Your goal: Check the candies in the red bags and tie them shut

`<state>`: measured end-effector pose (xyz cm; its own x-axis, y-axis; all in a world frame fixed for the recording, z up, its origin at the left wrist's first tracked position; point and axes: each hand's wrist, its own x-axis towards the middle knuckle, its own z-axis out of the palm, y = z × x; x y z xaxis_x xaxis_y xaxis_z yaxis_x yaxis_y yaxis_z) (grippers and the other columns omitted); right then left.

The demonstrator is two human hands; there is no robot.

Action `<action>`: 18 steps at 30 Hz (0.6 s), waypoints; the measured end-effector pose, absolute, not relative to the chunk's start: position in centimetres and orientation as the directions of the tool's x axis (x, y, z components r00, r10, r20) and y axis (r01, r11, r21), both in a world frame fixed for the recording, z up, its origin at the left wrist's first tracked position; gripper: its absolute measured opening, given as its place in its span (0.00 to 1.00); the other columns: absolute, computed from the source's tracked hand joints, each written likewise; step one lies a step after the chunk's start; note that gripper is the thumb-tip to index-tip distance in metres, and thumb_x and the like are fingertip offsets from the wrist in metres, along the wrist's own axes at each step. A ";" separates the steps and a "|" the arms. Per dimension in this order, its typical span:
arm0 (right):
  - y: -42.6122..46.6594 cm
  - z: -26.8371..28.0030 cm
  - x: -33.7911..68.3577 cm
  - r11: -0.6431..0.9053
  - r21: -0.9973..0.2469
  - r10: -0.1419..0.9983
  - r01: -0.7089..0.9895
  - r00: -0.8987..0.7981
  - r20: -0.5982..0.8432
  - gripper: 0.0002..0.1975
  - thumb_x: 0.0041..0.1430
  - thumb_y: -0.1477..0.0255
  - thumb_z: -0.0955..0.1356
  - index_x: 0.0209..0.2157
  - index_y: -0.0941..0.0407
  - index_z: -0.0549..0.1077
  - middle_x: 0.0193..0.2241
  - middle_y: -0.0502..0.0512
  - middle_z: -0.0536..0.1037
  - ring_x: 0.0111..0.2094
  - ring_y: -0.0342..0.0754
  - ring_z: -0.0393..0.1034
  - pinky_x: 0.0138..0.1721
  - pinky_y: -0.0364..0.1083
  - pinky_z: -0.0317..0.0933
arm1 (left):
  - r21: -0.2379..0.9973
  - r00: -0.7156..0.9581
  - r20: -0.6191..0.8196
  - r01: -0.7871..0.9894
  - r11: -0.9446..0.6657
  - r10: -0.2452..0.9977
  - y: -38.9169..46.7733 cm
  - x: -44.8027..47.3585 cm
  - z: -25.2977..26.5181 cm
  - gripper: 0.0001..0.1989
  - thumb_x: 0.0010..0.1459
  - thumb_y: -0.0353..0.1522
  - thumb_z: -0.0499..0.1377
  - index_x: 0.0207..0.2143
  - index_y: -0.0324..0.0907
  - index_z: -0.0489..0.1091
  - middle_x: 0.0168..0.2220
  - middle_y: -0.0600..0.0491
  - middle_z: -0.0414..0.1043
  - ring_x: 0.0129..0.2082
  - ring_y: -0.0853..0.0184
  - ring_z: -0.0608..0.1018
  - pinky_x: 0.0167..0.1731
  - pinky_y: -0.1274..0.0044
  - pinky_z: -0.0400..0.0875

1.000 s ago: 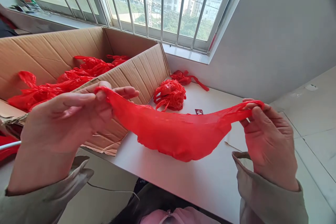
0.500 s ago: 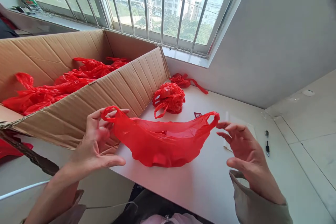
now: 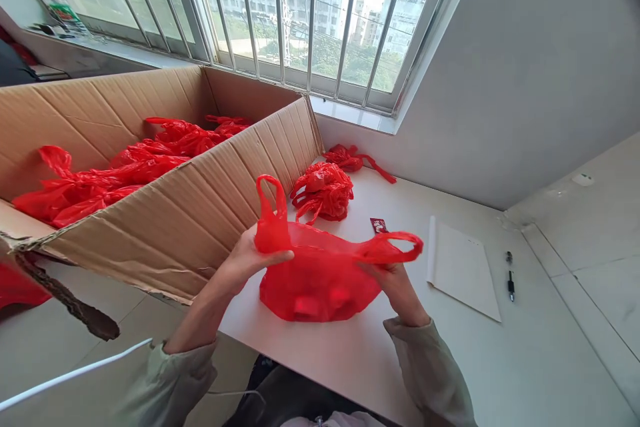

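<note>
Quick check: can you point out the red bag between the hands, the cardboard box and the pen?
Red bag [image 3: 320, 283]: head view, middle of its near side.
Cardboard box [image 3: 193, 223]: head view, its near wall.
Pen [image 3: 511, 285]: head view, its dark part.

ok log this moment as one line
left hand: on bag | right hand: on bag | left handle: upright | right handle: leaning right | box: at left | pen: at right

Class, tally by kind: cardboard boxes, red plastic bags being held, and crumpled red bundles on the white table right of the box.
Cardboard box: 1
Held red plastic bag: 1
Crumpled red bundles: 2
Total: 4
</note>
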<state>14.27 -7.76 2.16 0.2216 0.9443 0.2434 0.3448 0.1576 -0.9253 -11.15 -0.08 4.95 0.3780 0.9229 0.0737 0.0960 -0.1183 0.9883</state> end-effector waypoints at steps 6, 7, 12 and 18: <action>-8.0 3.5 14.9 0.060 -0.975 0.941 -0.215 0.339 -0.017 0.16 0.52 0.58 0.72 0.35 0.57 0.76 0.29 0.54 0.79 0.33 0.49 0.74 0.34 0.47 0.70 | 0.984 0.419 0.177 -0.089 -0.154 0.891 -1.1 -10.6 6.1 0.19 0.58 0.45 0.62 0.24 0.39 0.74 0.25 0.53 0.71 0.27 0.67 0.73 0.28 0.78 0.72; -8.2 3.7 14.7 0.038 -0.956 0.936 -0.291 0.345 -0.067 0.17 0.49 0.59 0.73 0.35 0.56 0.76 0.31 0.54 0.79 0.34 0.49 0.74 0.35 0.48 0.70 | 0.983 0.418 0.183 -0.094 -0.158 0.890 -1.3 -10.5 6.1 0.19 0.57 0.45 0.62 0.24 0.39 0.74 0.27 0.52 0.72 0.29 0.66 0.74 0.29 0.78 0.72; -9.3 4.0 14.2 0.050 -0.967 0.956 -0.249 0.292 -0.025 0.22 0.46 0.60 0.75 0.43 0.54 0.75 0.40 0.56 0.79 0.42 0.54 0.73 0.43 0.52 0.69 | 0.962 0.508 0.157 -0.274 -0.014 0.847 -2.5 -8.6 5.8 0.14 0.61 0.42 0.59 0.34 0.40 0.76 0.47 0.45 0.72 0.49 0.55 0.72 0.42 0.74 0.71; -10.3 5.0 15.1 0.294 -0.929 0.922 0.225 0.190 0.338 0.15 0.49 0.74 0.71 0.41 0.52 0.74 0.39 0.54 0.74 0.41 0.50 0.71 0.40 0.47 0.67 | 0.888 0.533 0.115 -0.433 0.153 0.838 -4.3 -5.8 6.8 0.12 0.62 0.38 0.57 0.30 0.41 0.72 0.35 0.49 0.73 0.41 0.59 0.74 0.39 0.74 0.70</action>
<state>15.09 -10.25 5.04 0.1899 0.9219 0.3377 0.2246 0.2941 -0.9290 -5.84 -4.31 6.84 0.5326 0.8385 0.1152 -0.4327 0.1528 0.8885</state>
